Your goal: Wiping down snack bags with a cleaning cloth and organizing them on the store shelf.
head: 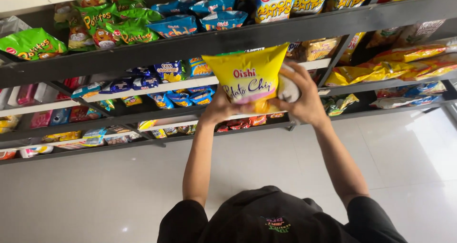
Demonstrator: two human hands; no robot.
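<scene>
I saw both arms raised toward a dark shelf rack (266, 33) stocked with snack packets. A big yellow chip bag (247, 76) stood upright, its long axis vertical, in front of the rack's middle shelf, just below the top shelf's edge. The left hand (221, 110) was closed on the bag's bottom corner. The right hand (304, 98) gripped the bag's right edge, fingers curled round it, with a pale rounded packet (288, 88) pressed under its palm against the bag; I could not tell what that was. Both hands were equally near the bag, which lay just above them.

Left of the bag on the middle shelf were small blue packets (169, 71); right of it, yellow-orange bags (381, 71). On the top shelf sat green bags (114, 21). The top shelf's front edge stood close above the bag's upper seam.
</scene>
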